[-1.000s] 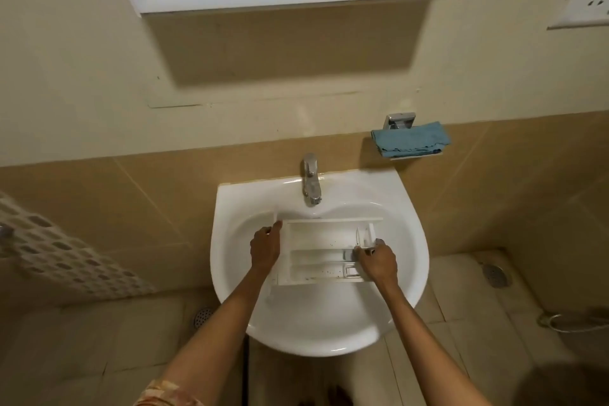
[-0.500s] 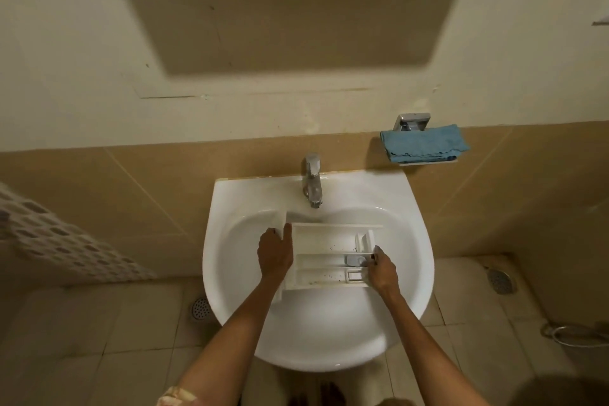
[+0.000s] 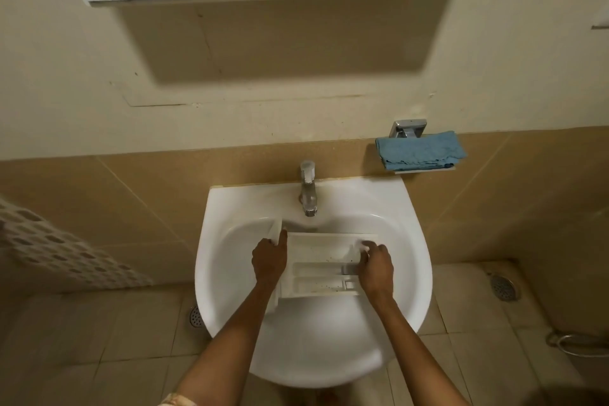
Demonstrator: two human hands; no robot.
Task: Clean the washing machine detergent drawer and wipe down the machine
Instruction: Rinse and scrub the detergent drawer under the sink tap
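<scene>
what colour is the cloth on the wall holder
Blue cloth, seen best in the head view.

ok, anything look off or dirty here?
Only the detergent drawer, gripped over the sink by the left hand and right hand: dark specks and brownish grime dot its nearer compartments. Nothing looks spilled or broken.

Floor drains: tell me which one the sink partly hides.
The left drain, its round grate cut off by the rim of the sink. The right drain lies fully in view on the floor tiles.
</scene>
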